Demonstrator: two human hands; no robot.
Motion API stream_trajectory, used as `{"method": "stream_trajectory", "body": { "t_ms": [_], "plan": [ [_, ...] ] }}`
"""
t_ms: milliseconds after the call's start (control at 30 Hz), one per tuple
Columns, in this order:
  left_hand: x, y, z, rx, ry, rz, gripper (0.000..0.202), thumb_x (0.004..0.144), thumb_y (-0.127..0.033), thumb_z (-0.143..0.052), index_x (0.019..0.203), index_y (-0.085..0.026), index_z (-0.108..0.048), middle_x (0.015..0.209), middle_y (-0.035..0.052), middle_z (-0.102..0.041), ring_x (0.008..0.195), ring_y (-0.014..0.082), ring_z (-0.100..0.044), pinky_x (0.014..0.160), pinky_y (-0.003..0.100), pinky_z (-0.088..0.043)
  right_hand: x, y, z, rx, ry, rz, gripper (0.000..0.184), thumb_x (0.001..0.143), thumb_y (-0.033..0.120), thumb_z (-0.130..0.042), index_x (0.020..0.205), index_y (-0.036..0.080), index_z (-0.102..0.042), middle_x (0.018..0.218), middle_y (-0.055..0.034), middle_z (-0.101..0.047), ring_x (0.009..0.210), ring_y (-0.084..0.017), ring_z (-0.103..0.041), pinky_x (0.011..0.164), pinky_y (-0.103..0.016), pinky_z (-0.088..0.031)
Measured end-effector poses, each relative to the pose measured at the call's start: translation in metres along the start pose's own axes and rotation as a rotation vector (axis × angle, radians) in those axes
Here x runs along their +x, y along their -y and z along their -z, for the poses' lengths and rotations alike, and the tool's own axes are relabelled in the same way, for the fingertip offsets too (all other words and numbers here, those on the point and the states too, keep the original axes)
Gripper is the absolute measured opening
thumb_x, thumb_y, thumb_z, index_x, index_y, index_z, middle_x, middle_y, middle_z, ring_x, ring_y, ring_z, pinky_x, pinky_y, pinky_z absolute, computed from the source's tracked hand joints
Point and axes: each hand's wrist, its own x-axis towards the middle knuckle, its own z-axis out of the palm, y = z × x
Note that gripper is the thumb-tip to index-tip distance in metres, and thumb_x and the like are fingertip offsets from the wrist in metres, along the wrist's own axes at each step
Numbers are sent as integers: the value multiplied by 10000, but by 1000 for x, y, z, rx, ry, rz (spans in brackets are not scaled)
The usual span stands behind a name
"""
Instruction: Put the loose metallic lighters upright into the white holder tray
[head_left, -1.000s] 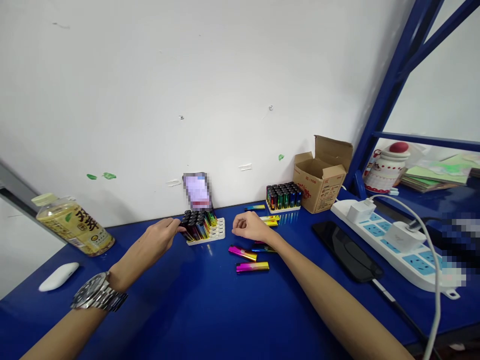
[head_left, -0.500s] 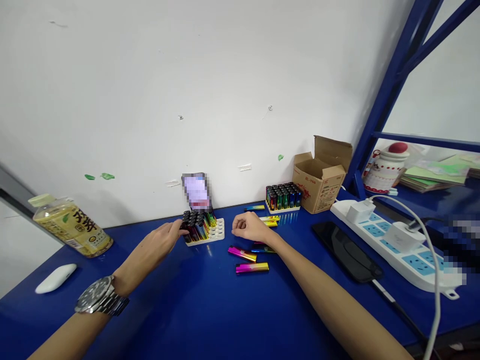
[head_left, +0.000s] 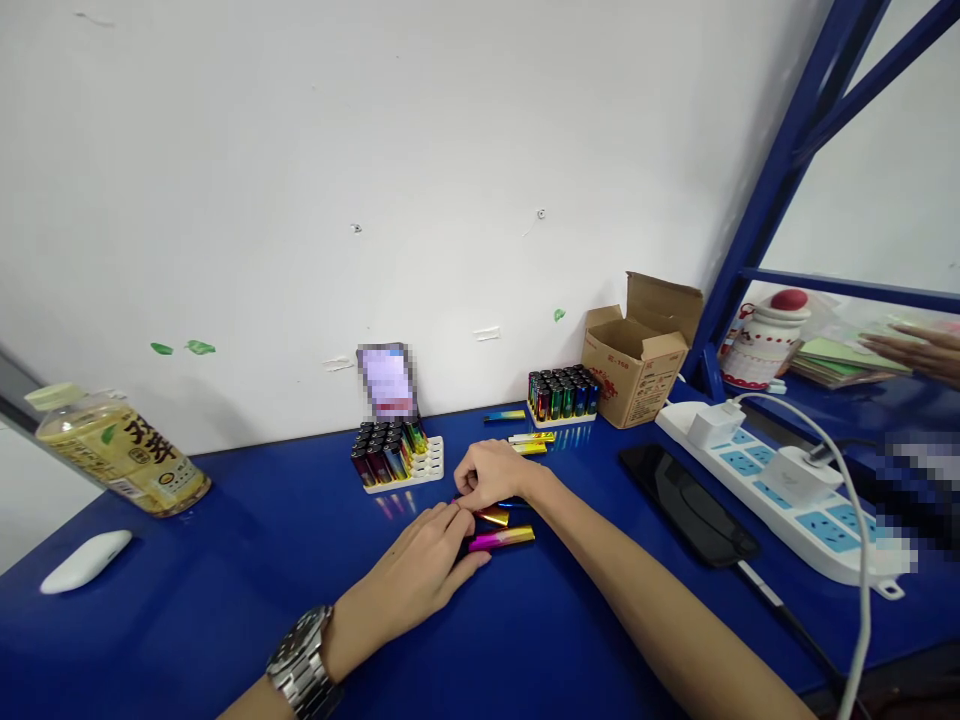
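Observation:
My left hand [head_left: 424, 565], a metal watch [head_left: 300, 665] on its wrist, lies on the blue table [head_left: 225, 600] with fingers together at the left end of a magenta lighter [head_left: 506, 539], thumb beside it. My right hand [head_left: 491, 472] is curled just behind it, fingertips pinched down over a gold lighter [head_left: 496, 516]; what they hold is hidden. A white tray of dark upright lighters [head_left: 394, 452] stands just beyond both hands, part of it unfilled.
A second full lighter tray [head_left: 562, 392] and an open cardboard box [head_left: 637, 350] stand at the back, with loose lighters [head_left: 531, 441] between. A black phone [head_left: 690, 505] and power strip [head_left: 787, 480] lie right. Bottle [head_left: 112, 450] and white mouse [head_left: 86, 560] lie left. Another person's hand [head_left: 922, 350] reaches in on the shelf at the far right.
My left hand left the tray's side and moved right and nearer, onto the loose lighters. My right hand dropped down to them too. Another person's hand appeared at far right.

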Motion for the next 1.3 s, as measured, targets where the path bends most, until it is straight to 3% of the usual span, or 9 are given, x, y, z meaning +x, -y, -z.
{"method": "stream_trajectory", "body": {
  "t_ms": [167,433,567,667,767,833,967,1133,1300],
  "plan": [
    [4,16,17,-416,61,211,274,818,-469,-576,798,-199,-538,658,-25,-541,585,130,-487,551,249,-395,2,-2,-2,45,-49,-68,197,609,316,-694,522,189,-571,472,63,-476,489,-90,-409,510,-237,-253],
    [29,24,22,-1135,-468,426,393,673,-470,-728,889,-155,-639,784,26,-620,724,153,-585,661,291,-519,7,-18,-7,490,-458,-31,308,887,487,-442,799,196,-488,703,28,-545,657,-121,-500,621,-244,-384],
    [46,14,19,-1402,-530,464,383,703,-452,-719,902,-139,-625,773,27,-597,721,141,-599,605,267,-548,10,-20,-12,748,-564,-26,300,909,531,-390,884,232,-379,769,14,-614,755,-142,-589,702,-272,-448],
    [56,10,15,-1419,-506,446,377,766,-535,-626,892,-187,-552,713,-22,-557,542,101,-572,412,207,-481,13,-22,-14,880,-616,-50,315,906,559,-371,932,246,-349,623,61,-557,595,-132,-561,592,-250,-446],
    [61,9,8,-1367,-489,415,420,802,-636,-505,924,-234,-485,588,-87,-485,302,45,-376,265,148,-270,15,-25,-14,863,-674,-59,322,872,549,-452,882,231,-400,552,91,-429,484,-102,-456,509,-223,-404],
    [62,11,1,-1309,-461,412,429,810,-645,-481,881,-222,-492,507,-106,-424,262,26,-270,265,135,-176,16,-25,-14,799,-666,-53,324,838,518,-526,788,213,-429,580,76,-420,495,-92,-450,508,-221,-403],
    [60,13,-11,-1200,-445,431,464,781,-628,-530,658,-183,-480,436,-100,-352,278,20,-264,292,148,-170,15,-20,-12,788,-603,-36,330,845,507,-516,737,220,-394,552,72,-424,476,-89,-437,495,-219,-409],
    [58,17,-18,-1046,-443,439,450,730,-538,-609,535,-205,-378,401,-94,-330,293,29,-253,295,174,-178,10,-15,-10,977,-477,-178,422,837,604,-455,677,215,-420,445,95,-266,354,-65,-214,350,-208,-219],
    [57,21,-22,-980,-476,463,395,745,-459,-579,549,-221,-333,414,-100,-303,310,33,-231,314,182,-167,7,-17,-9,1071,-440,-294,522,845,642,-360,546,215,-385,393,83,-212,335,-65,-166,348,-218,-158]
  ]
}}
